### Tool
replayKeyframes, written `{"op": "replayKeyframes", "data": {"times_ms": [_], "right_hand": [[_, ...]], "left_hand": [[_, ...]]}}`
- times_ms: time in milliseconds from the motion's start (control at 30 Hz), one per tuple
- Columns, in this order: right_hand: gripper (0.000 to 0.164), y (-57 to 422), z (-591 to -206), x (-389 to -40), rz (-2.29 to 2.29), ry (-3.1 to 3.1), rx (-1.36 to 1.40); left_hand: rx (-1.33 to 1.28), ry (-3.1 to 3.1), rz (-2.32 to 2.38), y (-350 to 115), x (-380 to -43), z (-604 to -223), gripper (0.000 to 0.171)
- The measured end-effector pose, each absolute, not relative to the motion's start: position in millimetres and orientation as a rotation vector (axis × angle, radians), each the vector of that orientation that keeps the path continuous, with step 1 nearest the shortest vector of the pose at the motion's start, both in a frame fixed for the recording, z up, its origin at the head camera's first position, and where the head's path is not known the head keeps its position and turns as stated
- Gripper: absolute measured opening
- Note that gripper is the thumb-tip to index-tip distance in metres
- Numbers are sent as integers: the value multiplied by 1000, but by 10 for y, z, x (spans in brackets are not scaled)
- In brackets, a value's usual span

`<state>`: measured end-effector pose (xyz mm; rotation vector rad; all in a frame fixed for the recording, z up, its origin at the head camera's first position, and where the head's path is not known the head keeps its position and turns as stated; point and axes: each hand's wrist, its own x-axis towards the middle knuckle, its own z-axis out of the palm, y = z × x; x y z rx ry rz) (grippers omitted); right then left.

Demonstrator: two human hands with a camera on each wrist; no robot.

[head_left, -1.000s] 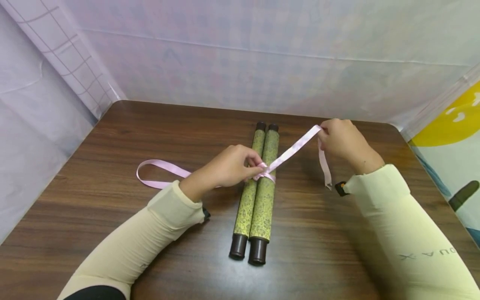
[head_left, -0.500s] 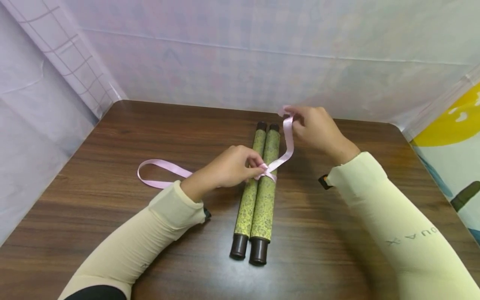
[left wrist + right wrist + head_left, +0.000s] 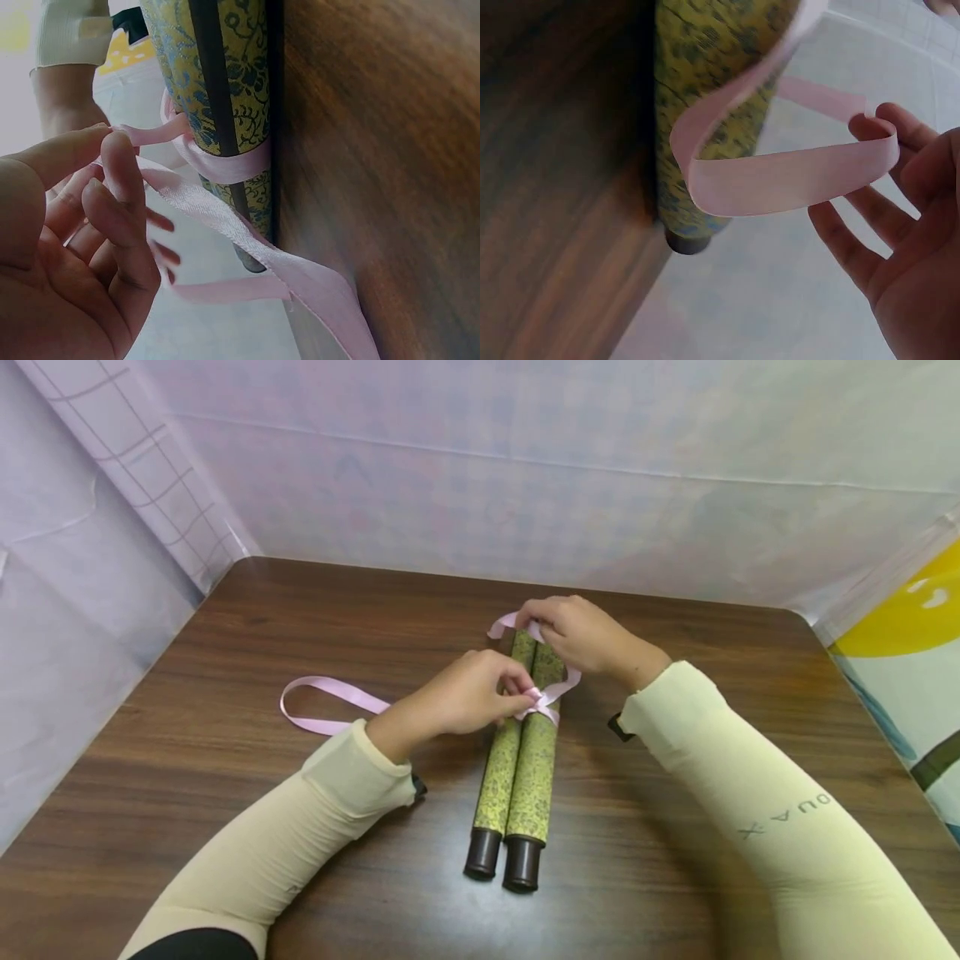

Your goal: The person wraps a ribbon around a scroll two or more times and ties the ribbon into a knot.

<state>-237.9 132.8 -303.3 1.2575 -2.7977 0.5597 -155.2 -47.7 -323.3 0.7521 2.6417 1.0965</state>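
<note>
Two rolls of a scroll (image 3: 534, 777), yellow-green with a dark floral pattern and dark end knobs, lie side by side on the table. A pink ribbon (image 3: 551, 695) is wrapped around their middle and crosses on top. My left hand (image 3: 468, 695) pinches the ribbon at that crossing, thumb against fingertips. Over the far part of the rolls, my right hand (image 3: 585, 633) holds the ribbon's other length between thumb and index finger. In the right wrist view, that ribbon (image 3: 795, 180) hangs in a slack curve up to the fingers. My right hand hides part of the rolls' far ends.
Left of my forearm, a loop of the ribbon (image 3: 322, 725) lies on the brown wood-grain table (image 3: 360, 877). A pale sheet (image 3: 487, 485) hangs behind the table's far edge. Printed cloth (image 3: 900, 602) with a yellow shape hangs at the right.
My right hand has moved left and over the rolls, bringing the ribbon's length from the right side across to their far part. My left hand keeps its pinch in the same place.
</note>
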Motion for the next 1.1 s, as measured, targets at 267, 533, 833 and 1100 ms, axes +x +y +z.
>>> {"op": "replayKeyframes", "data": {"times_ms": [267,533,833,1100], "right_hand": [[38,1328,-3147,-2294,596,-2869,1291],[18,1428,-3085,-2113,624,-2713,1297],[6,1470,-3151,-1828,750,-2636,1418],[7,1482,-3216,-1742,799,-2648,1474]], "left_hand": [[780,2629,1105,-495,-1558,-3235,13],[762,2625,1112,-511,-1558,-3236,14],[776,2632,1114,-503,-1562,-3256,10],[802,2644,1081,-502,-1557,-3273,5]]}}
